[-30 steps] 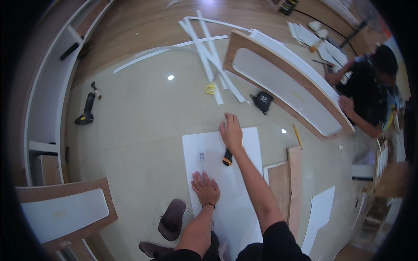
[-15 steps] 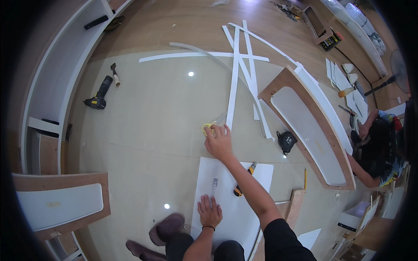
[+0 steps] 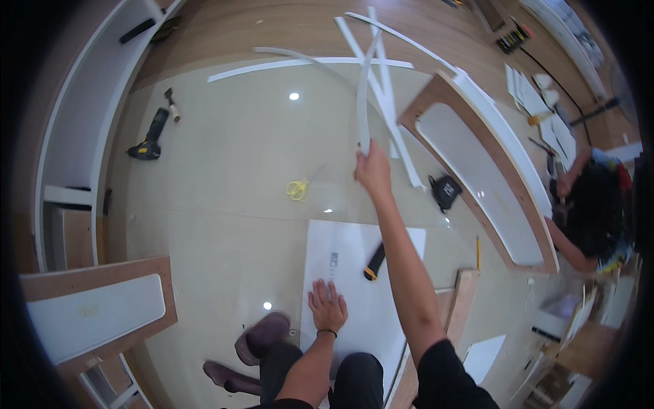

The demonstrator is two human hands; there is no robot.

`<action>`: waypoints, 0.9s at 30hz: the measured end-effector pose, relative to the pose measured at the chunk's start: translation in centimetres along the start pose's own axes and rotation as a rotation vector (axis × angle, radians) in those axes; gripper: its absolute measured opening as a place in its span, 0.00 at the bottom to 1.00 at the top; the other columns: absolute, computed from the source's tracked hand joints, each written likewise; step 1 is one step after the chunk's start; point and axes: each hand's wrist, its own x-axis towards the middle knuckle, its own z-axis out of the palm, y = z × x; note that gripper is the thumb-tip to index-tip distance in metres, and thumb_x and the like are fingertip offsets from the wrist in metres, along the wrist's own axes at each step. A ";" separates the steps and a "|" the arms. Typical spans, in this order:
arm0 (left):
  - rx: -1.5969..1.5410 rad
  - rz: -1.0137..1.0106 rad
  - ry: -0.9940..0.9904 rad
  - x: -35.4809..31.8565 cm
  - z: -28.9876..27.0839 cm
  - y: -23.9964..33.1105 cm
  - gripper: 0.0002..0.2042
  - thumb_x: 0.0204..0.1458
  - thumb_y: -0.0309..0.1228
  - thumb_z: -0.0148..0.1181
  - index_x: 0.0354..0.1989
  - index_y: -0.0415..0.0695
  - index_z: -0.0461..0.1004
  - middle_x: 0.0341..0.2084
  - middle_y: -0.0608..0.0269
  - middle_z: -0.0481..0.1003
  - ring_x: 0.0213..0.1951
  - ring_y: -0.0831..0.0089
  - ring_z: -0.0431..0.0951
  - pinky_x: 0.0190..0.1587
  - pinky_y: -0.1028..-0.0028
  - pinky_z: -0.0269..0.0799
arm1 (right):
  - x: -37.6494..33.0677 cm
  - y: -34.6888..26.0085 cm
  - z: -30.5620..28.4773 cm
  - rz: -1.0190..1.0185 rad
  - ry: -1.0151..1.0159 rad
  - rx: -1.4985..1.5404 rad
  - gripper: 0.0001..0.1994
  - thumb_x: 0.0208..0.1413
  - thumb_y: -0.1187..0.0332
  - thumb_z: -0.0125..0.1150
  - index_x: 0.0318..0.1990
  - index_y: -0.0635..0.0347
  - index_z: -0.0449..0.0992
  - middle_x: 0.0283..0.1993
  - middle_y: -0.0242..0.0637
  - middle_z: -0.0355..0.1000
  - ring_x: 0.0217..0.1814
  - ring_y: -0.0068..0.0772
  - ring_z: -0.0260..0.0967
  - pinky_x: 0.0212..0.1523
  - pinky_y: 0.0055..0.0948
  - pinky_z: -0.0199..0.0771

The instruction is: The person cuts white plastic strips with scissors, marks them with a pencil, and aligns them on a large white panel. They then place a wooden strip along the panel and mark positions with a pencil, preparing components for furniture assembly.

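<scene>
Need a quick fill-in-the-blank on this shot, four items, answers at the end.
1. The left hand lies on the ____ board.
2. The scissors lie to the ____ of the right hand, which grips a pale strip.
3. The scissors' handles are ____.
4. Of the two hands, the ____ one is nearer the black tape measure.

Missing words: white; left; yellow; right.

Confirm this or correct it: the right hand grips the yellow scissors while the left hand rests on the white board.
Not right: in the head view, the right hand grips a white strip, not the yellow scissors, which lie on the floor. The left hand does rest on the white board.
</scene>
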 end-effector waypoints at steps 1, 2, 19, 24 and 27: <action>0.013 0.009 0.015 0.1 -0.1 0.0 0.28 0.59 0.39 0.51 0.66 0.40 0.59 0.66 0.40 0.56 0.69 0.42 0.53 0.65 0.43 0.51 | -4.4 0.0 -2.3 0.003 0.041 0.032 0.14 0.63 0.65 0.53 0.50 0.66 0.68 0.35 0.61 0.73 0.40 0.65 0.71 0.40 0.55 0.70; 0.034 0.028 0.031 0.2 -0.2 0.0 0.28 0.59 0.38 0.51 0.66 0.40 0.59 0.66 0.40 0.56 0.69 0.42 0.53 0.65 0.43 0.51 | -10.5 0.3 -4.6 -0.018 0.082 0.075 0.14 0.64 0.65 0.51 0.50 0.66 0.68 0.30 0.61 0.73 0.36 0.65 0.72 0.37 0.56 0.69; 0.316 0.082 0.283 2.0 4.9 -1.9 0.33 0.60 0.59 0.43 0.65 0.47 0.62 0.65 0.45 0.60 0.64 0.49 0.60 0.59 0.49 0.60 | -93.7 12.1 -10.4 0.864 -0.010 -0.517 0.24 0.62 0.54 0.56 0.61 0.54 0.66 0.48 0.46 0.72 0.49 0.51 0.71 0.45 0.47 0.73; 0.246 0.137 0.112 5.8 5.5 -4.3 0.43 0.54 0.70 0.42 0.65 0.44 0.60 0.62 0.44 0.62 0.64 0.46 0.61 0.58 0.45 0.61 | -104.7 13.3 -9.5 1.094 0.398 -0.603 0.27 0.57 0.61 0.59 0.62 0.60 0.63 0.57 0.53 0.63 0.57 0.57 0.64 0.54 0.51 0.68; 0.128 0.034 -0.073 9.2 3.7 -5.4 0.37 0.53 0.60 0.51 0.61 0.42 0.62 0.63 0.41 0.60 0.63 0.45 0.63 0.58 0.41 0.61 | -108.8 18.7 -10.8 1.175 0.642 -0.452 0.25 0.55 0.65 0.61 0.59 0.61 0.64 0.55 0.53 0.65 0.56 0.57 0.65 0.54 0.49 0.69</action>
